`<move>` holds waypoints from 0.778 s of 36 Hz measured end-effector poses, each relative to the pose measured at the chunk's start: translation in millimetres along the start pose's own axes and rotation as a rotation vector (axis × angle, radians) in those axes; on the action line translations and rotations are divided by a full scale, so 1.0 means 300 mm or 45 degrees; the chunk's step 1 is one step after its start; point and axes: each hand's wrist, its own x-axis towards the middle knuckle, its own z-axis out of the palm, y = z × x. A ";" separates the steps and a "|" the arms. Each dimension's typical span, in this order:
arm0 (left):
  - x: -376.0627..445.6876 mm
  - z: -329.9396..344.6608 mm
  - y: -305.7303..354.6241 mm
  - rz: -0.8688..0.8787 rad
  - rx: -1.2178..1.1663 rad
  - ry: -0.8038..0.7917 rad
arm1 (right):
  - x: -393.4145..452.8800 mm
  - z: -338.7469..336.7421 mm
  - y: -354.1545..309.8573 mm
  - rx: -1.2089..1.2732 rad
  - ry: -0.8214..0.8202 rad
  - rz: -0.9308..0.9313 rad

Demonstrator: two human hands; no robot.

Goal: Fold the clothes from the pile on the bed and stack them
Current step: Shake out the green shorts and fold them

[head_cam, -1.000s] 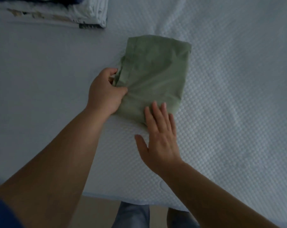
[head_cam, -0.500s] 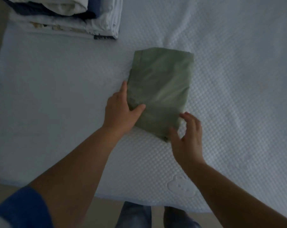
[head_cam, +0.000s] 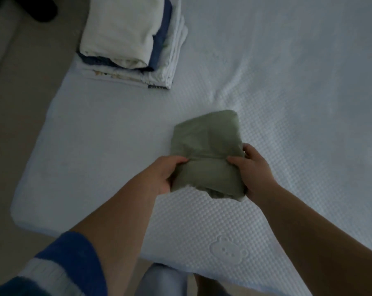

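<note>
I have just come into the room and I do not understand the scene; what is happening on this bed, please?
A person is folding laundry on a white textured mattress. Both hands grip a folded olive-green cloth garment by its near end: the left hand on its left edge, the right hand on its right edge. At the far left corner of the bed sits a stack of folded clothes in white, blue and pale colours. The green piece is not yet on that stack.
</note>
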 end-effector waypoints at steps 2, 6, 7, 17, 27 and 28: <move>-0.027 -0.012 -0.008 -0.107 -0.043 -0.063 | -0.026 0.009 -0.040 0.033 -0.002 0.025; -0.064 -0.021 -0.050 -0.280 -0.180 -0.184 | -0.065 0.041 -0.085 0.136 -0.049 0.109; -0.073 -0.028 -0.056 -0.296 -0.223 -0.190 | -0.074 0.052 -0.090 0.146 -0.058 0.121; -0.227 -0.274 0.242 0.156 -0.294 -0.328 | -0.174 0.283 -0.290 0.303 -0.126 -0.039; -0.396 -0.463 0.904 0.920 -0.062 -0.204 | -0.079 0.679 -0.776 0.327 -0.011 -0.497; -0.396 -0.472 0.965 0.984 -0.049 -0.171 | -0.053 0.711 -0.823 0.316 -0.002 -0.544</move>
